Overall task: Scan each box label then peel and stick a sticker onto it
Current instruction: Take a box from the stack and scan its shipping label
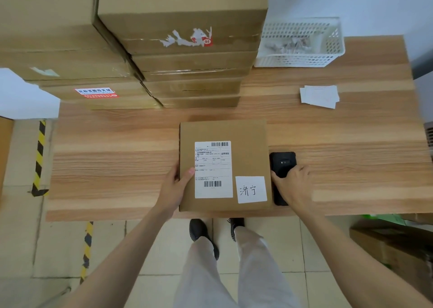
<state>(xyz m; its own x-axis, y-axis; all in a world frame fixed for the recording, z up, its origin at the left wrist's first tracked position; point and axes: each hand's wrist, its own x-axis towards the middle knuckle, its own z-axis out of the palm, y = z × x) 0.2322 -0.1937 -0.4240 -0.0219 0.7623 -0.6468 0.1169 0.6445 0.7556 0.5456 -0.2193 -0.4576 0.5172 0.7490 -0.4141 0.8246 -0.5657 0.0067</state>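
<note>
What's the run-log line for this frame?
left hand: grips brown cardboard box edge | right hand: on black handheld scanner | white handwritten sticker: stuck on box

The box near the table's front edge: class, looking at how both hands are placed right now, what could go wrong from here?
1. The box lies at the table edge; the left hand holds only its left side, so it might slide off.
2. The right hand rests on the scanner, tight against the box; lifting it may nudge the box.
3. The sticker sits beside the label; another could cover a barcode.
</note>
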